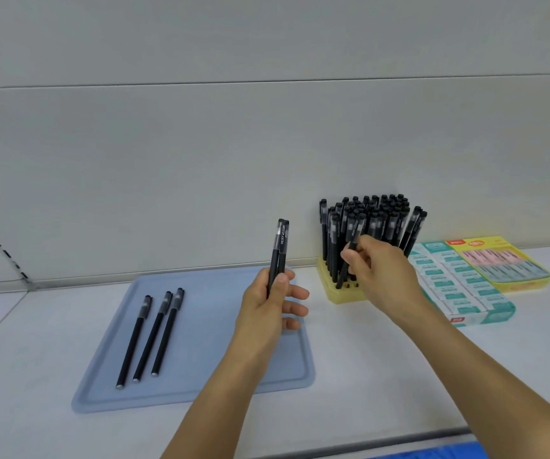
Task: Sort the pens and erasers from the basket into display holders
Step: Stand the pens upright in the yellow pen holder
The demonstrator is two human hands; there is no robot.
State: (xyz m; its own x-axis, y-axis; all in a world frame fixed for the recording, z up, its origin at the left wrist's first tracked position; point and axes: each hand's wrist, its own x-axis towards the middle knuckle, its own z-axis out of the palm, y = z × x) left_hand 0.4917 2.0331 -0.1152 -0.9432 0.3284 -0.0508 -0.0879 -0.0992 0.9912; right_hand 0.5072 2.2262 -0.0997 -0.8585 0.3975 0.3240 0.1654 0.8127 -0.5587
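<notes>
Head cam, looking down on a white shelf: the right hand [379,270] pinches a single black pen [349,256] btwn thumb and curled fingers, tip angled down into the front row of the yellow pen holder [343,294], which stands vs. the back wall and is already packed w/ upright capped pens [373,220]. The tilt looks deliberate, lining the tip up w/ one of the few free holes at the front edge. Whether the tip has entered a hole can't be told.

The left hand [273,303] grips two more pens [279,250] upright, caps up, thumb across the barrels, lower fingers loosely spread; it hangs over the right edge of the blue tray [200,385], prob. as a ready supply close to the holder. Three pens [152,336] lie side by side on the tray's left part, caps toward the wall, not yet sorted.

Right of the holder, touching or just beside it, sit a teal box of erasers [459,293] and a yellow eraser box [505,263], both apparently full. Right forearm reaches diagonally forward; left arm rises from frame bottom, wrist roughly straight.
</notes>
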